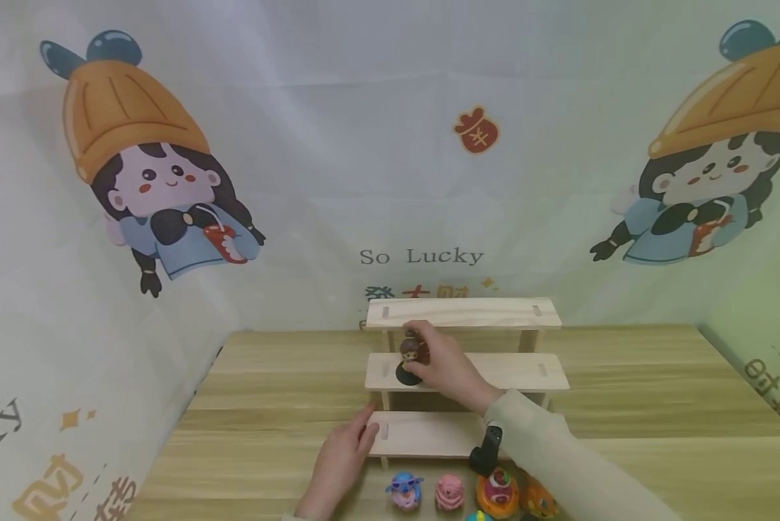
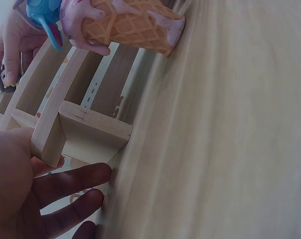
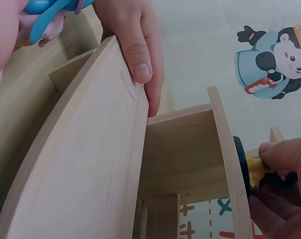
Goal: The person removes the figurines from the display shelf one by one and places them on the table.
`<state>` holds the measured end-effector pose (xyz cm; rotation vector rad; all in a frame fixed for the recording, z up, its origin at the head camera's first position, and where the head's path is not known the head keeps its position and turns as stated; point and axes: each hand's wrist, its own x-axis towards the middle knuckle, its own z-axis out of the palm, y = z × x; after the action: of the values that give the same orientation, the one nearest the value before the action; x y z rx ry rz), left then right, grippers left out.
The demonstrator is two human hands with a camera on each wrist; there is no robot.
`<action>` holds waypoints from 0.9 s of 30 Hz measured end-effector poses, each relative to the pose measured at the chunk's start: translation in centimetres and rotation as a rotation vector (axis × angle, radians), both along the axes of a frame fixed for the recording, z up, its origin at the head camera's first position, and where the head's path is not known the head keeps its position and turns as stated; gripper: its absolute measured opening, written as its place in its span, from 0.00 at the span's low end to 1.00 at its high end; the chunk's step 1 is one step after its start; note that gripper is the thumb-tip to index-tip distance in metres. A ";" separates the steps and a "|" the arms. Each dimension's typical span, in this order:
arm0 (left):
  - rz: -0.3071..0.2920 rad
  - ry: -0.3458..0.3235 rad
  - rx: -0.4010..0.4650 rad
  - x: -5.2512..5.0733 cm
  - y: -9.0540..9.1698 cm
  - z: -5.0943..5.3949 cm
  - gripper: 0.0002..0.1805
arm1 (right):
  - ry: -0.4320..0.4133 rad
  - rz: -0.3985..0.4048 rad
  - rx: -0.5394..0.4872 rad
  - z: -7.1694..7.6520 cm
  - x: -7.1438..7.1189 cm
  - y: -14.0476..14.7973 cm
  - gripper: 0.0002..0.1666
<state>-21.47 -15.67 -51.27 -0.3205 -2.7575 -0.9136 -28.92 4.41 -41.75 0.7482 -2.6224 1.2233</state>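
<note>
A three-tier wooden display stand [image 1: 455, 434] stands on the table. My right hand [image 1: 451, 365] pinches a small figurine [image 1: 409, 352] with brown hair, a yellow dress and a round black base. Its base meets the left part of the middle tier, and the figurine is upright. In the right wrist view, the fingers partly cover the figurine [image 3: 256, 172]. My left hand [image 1: 344, 452] holds the left end of the lowest tier, thumb on top and a finger at the end edge. In the left wrist view, the other fingers [image 2: 73, 179] extend below the plank.
In front of the stand are a blue-and-pink figure [image 1: 405, 492], a pink figure [image 1: 450, 493], an orange round figure [image 1: 497, 493] and another orange figure [image 1: 540, 499], partly behind the right sleeve. A printed cloth [image 1: 312, 181] hangs behind the table [image 1: 637, 391].
</note>
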 end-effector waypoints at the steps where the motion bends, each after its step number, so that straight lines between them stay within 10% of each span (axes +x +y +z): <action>1: 0.001 0.001 0.000 0.0 0.0 0.0 0.22 | 0.003 -0.003 0.002 0.0 0.0 0.0 0.34; 27: 0.017 -0.005 0.003 0.1 0.1 0.2 0.23 | 0.076 -0.051 0.036 0.9 1.3 0.0 0.34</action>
<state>-21.35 -15.53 -51.04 -0.2945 -2.7586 -0.9150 -27.60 4.39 -40.82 0.7145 -2.5920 1.1140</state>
